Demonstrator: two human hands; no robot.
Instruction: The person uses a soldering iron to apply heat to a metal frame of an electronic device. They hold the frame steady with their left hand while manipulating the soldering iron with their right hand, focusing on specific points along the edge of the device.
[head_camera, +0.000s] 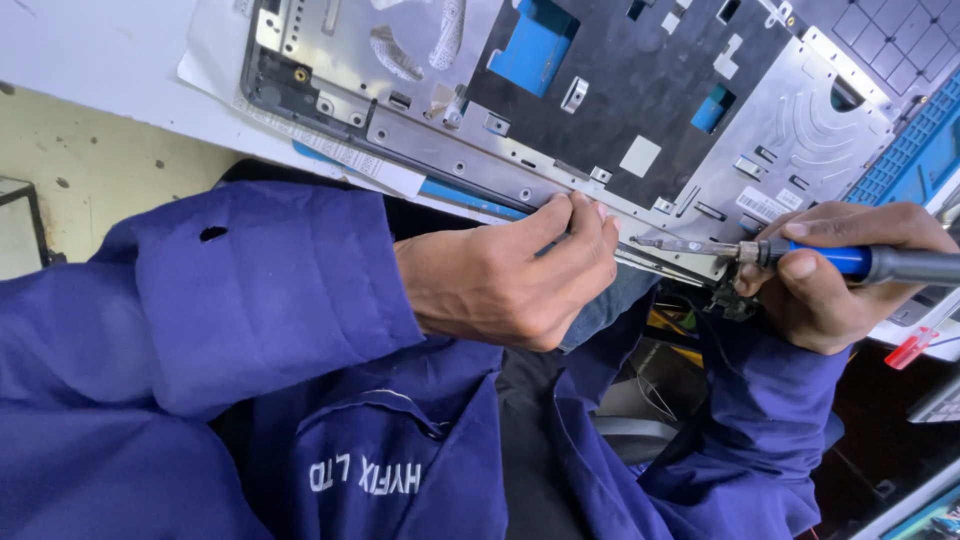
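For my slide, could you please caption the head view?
Left hand pinches laptop chassis edge; right hand holds blue-handled screwdriver.

Blue work jacket; long left sleeve (250, 290) has small hole; white lettering on chest; hands bare.

We see the laptop base panel (620, 110) lying on the table (90, 50), its near edge overhanging toward us. Our left hand (510, 275) touches that near edge at centre. Our right hand (840, 270) sits to the right, holding the screwdriver (800, 258), whose tip points left, just beside the panel's near edge.
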